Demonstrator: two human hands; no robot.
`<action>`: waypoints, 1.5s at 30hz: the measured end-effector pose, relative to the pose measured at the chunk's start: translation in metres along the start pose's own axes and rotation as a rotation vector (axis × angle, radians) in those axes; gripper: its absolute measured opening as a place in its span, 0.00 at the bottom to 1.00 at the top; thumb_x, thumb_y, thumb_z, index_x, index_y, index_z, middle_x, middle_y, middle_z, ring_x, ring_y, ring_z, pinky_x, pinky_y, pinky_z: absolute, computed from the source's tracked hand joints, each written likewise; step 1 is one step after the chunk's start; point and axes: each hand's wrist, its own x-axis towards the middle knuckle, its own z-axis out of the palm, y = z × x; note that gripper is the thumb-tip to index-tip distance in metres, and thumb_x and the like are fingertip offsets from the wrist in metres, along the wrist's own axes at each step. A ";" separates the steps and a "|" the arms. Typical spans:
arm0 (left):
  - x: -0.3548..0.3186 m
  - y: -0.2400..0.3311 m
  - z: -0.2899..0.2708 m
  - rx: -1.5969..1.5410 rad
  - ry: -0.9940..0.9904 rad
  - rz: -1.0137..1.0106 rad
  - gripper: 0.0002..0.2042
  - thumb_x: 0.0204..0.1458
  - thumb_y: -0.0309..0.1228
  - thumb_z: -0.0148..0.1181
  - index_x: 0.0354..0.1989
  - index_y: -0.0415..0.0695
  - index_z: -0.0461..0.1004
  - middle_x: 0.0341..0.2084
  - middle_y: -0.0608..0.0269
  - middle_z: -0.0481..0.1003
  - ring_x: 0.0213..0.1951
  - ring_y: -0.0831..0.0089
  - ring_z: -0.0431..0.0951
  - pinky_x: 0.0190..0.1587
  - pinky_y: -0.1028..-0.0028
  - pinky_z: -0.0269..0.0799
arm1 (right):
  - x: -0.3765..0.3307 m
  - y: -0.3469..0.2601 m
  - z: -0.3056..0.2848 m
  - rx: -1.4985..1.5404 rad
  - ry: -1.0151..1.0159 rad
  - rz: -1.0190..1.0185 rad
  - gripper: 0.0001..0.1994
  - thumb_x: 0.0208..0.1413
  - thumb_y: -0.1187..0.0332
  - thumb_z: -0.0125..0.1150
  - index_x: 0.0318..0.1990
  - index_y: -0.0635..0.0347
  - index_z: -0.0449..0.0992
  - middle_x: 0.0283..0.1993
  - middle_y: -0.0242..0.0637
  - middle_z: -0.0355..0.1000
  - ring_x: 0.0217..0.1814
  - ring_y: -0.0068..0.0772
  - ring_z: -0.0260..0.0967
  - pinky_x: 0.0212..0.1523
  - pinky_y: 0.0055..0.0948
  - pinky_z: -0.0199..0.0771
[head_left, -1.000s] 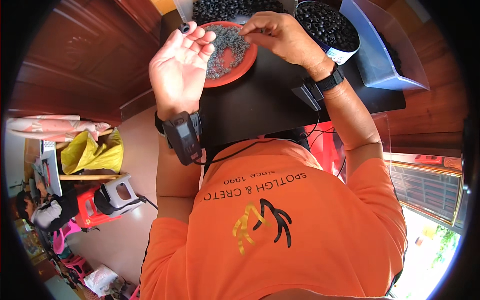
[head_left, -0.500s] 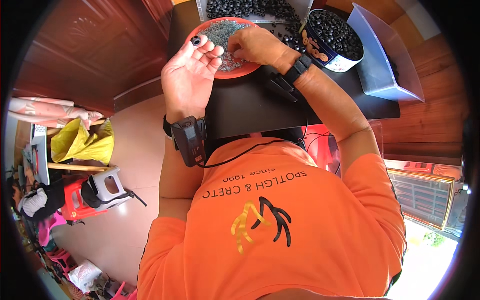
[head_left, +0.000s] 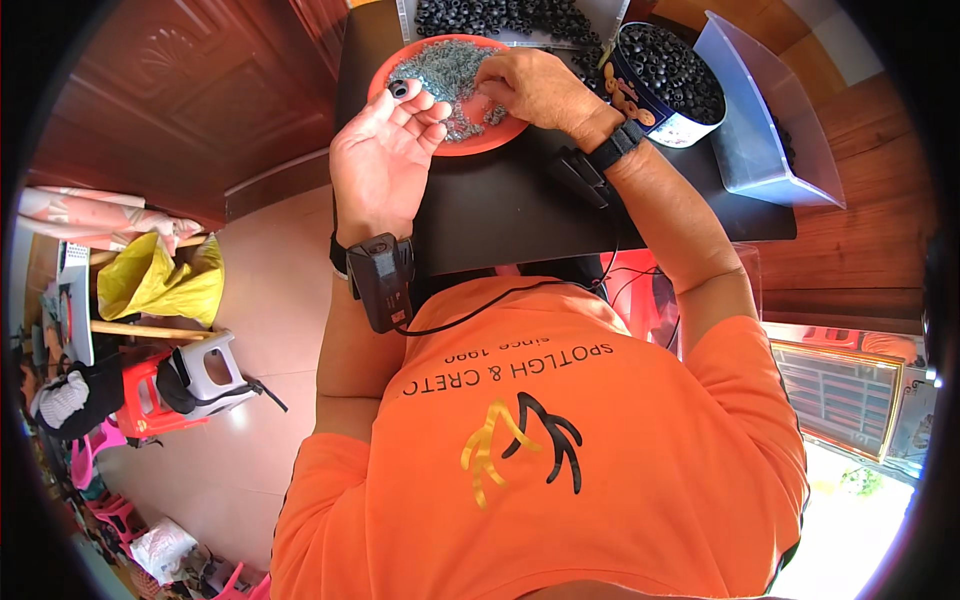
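Note:
My left hand is palm up at the near left side of an orange bowl. Between its thumb and fingertips sits a small black ring-shaped part, its hole showing. Many small shiny metal pieces cover the inside of the bowl. Over the bowl's right side, my right hand points down with thumb and fingers pinched together. Whatever is between those fingertips, if anything, is hidden or too small to make out.
Behind the bowl stands a clear bin of black parts. To the right are a round tin full of similar parts and a tilted translucent bin. A dark table bears them. Cables run from my wrist devices.
My right hand has shifted a little to the right over the bowl, uncovering more metal pieces. My left hand has moved slightly right, still holding the black ring-shaped part.

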 end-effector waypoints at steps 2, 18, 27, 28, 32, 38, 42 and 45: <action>0.000 0.000 0.001 0.004 0.000 -0.006 0.09 0.57 0.32 0.51 0.38 0.38 0.70 0.33 0.60 0.72 0.39 0.65 0.74 0.43 0.71 0.68 | 0.000 0.000 0.000 -0.021 0.011 -0.010 0.07 0.48 0.68 0.58 0.34 0.58 0.77 0.33 0.38 0.74 0.38 0.44 0.72 0.40 0.38 0.72; -0.007 -0.001 -0.007 0.004 0.035 0.002 0.10 0.58 0.33 0.49 0.37 0.38 0.71 0.33 0.60 0.72 0.38 0.66 0.74 0.43 0.70 0.67 | 0.012 -0.014 0.009 0.003 -0.041 -0.150 0.07 0.44 0.70 0.62 0.33 0.54 0.77 0.33 0.34 0.73 0.38 0.39 0.72 0.38 0.34 0.73; -0.010 -0.016 0.003 0.049 -0.013 -0.043 0.10 0.59 0.33 0.46 0.38 0.40 0.70 0.33 0.60 0.73 0.37 0.66 0.75 0.42 0.70 0.67 | -0.006 -0.022 -0.033 1.100 -0.065 0.152 0.07 0.56 0.75 0.58 0.42 0.62 0.77 0.36 0.31 0.75 0.40 0.22 0.72 0.49 0.23 0.70; -0.010 -0.019 0.006 0.051 -0.038 -0.066 0.10 0.59 0.33 0.45 0.38 0.40 0.70 0.33 0.60 0.73 0.37 0.66 0.75 0.42 0.71 0.68 | -0.009 -0.025 -0.039 1.099 -0.062 0.154 0.07 0.56 0.75 0.58 0.42 0.62 0.77 0.36 0.31 0.75 0.40 0.22 0.72 0.49 0.23 0.70; -0.010 -0.035 0.017 0.097 -0.127 -0.082 0.09 0.58 0.33 0.46 0.38 0.41 0.70 0.33 0.61 0.73 0.37 0.67 0.75 0.42 0.72 0.67 | -0.022 -0.036 -0.055 1.216 -0.056 0.134 0.08 0.57 0.73 0.58 0.42 0.64 0.78 0.37 0.33 0.76 0.40 0.21 0.72 0.47 0.22 0.72; -0.007 -0.051 0.026 0.090 -0.137 -0.112 0.11 0.57 0.33 0.48 0.42 0.40 0.70 0.32 0.63 0.73 0.38 0.67 0.74 0.42 0.73 0.67 | -0.035 -0.039 -0.059 1.127 -0.039 0.107 0.07 0.57 0.76 0.57 0.42 0.63 0.77 0.35 0.30 0.74 0.38 0.21 0.72 0.41 0.21 0.74; -0.008 -0.057 0.023 0.071 -0.108 -0.145 0.11 0.58 0.34 0.47 0.43 0.42 0.69 0.33 0.64 0.72 0.39 0.70 0.74 0.42 0.73 0.67 | -0.043 -0.048 -0.062 0.723 0.113 0.039 0.06 0.51 0.76 0.63 0.38 0.62 0.78 0.36 0.33 0.73 0.39 0.26 0.72 0.43 0.26 0.73; -0.010 -0.059 0.027 0.034 -0.054 -0.155 0.10 0.59 0.35 0.47 0.43 0.45 0.69 0.35 0.66 0.71 0.39 0.74 0.72 0.42 0.73 0.66 | -0.051 -0.059 -0.057 0.482 0.275 -0.098 0.08 0.44 0.74 0.68 0.35 0.60 0.79 0.35 0.35 0.75 0.40 0.33 0.73 0.42 0.29 0.73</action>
